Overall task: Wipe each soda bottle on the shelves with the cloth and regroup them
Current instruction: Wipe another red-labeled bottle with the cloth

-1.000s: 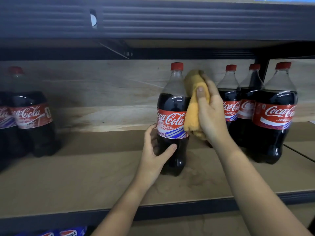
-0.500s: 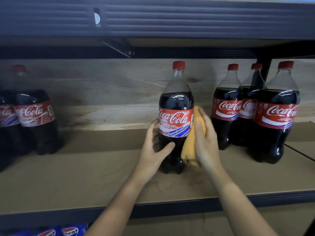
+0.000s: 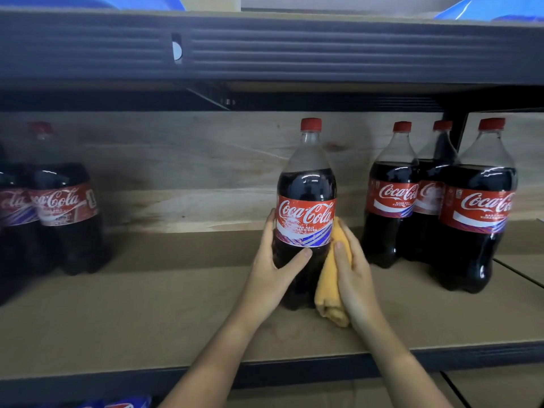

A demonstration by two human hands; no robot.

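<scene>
A large Coca-Cola bottle (image 3: 306,195) with a red cap stands upright in the middle of the brown shelf (image 3: 147,319). My left hand (image 3: 273,272) grips its lower body from the left, thumb across the front. My right hand (image 3: 353,278) holds a folded yellow cloth (image 3: 331,293) and presses it against the bottle's lower right side. Three more Coca-Cola bottles (image 3: 471,207) stand grouped at the right. Two others (image 3: 59,207) stand at the far left, blurred.
The dark metal beam of the upper shelf (image 3: 265,48) hangs low above the bottle caps. A plywood back wall (image 3: 191,160) closes the shelf. Blue Pepsi labels (image 3: 126,403) show on the level below, at the bottom left.
My right hand has slid the yellow cloth down from the bottle's neck to its lower right side. My left hand has kept its grip on the bottle.
</scene>
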